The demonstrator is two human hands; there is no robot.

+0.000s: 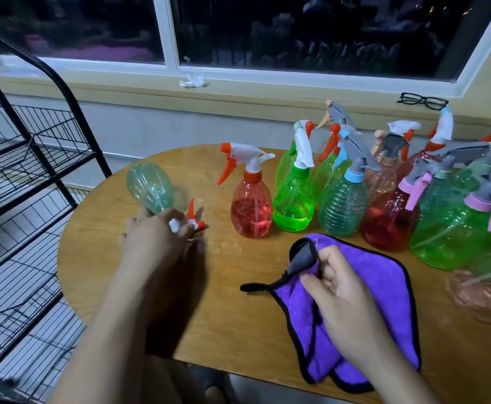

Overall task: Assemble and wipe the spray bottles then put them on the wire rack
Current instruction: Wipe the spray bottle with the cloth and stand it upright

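Head view: At a round wooden table (116, 275) beneath a dark window, a person's left hand (154, 237) grips a pale green spray bottle (148, 186) at its neck. The bottle is tilted with its base pointing up and away, and its white-and-orange trigger head (191, 220) pokes out past the fingers. The hand is blurred, so the exact hold is hard to read. The right hand (340, 290) pinches a folded corner of a purple microfiber cloth (384, 284) lying on the table. Behind the cloth stand assembled spray bottles in a crowded group, led by a red bottle (251, 212), a bright green bottle (294, 202) and a ribbed teal bottle (343, 209). A black wire rack (25, 167) stands just left of the table. Black glasses (423, 100) and a crumpled tissue (192, 80) rest on the sill.
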